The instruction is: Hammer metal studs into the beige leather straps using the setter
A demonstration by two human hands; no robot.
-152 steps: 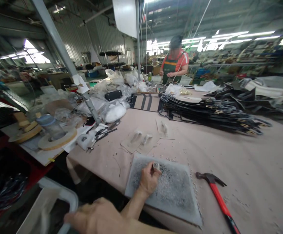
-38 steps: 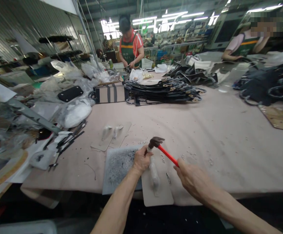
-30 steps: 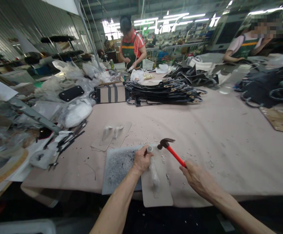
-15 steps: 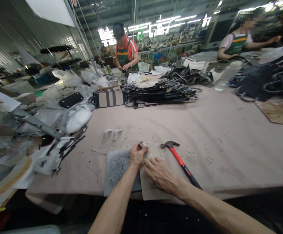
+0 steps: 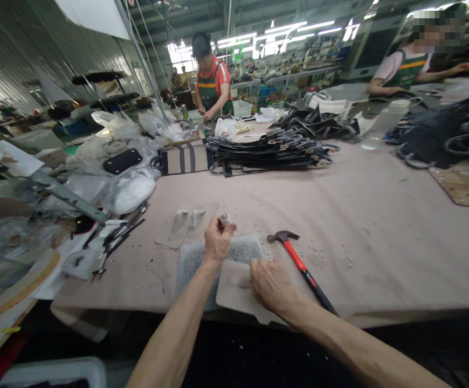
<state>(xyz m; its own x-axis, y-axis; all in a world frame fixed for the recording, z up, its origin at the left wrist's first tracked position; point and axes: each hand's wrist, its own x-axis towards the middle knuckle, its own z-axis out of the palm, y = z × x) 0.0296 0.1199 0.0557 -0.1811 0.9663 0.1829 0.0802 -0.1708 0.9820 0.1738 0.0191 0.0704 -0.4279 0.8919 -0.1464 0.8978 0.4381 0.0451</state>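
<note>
My left hand (image 5: 218, 241) is closed around a small whitish cylinder (image 5: 225, 219) with a round grey end, raised over the dark stone-like slab (image 5: 192, 264). Pinched in my right hand (image 5: 273, 283) is a beige panel (image 5: 234, 299), its near part tilted over the slab's front edge. A pale fitting or wrapped bit shows faintly on the panel beside my fingers. To the right lies a claw hammer (image 5: 299, 261) with a red and black handle. Two beige pieces (image 5: 173, 235) with clear-wrapped parts on them lie beyond the slab on the left.
A stack of dark bag pieces (image 5: 267, 153) stands across the table (image 5: 380, 231). Plastic bags (image 5: 131, 191) and dark strips (image 5: 125, 237) crowd the left side. A clear bottle (image 5: 384, 126) stands at the far right. Two co-workers in green aprons work beyond the table.
My left hand has lifted up and left with the cylinder, away from the panel. My right hand has shifted the panel left and tilted it, uncovering more of the slab's far side.
</note>
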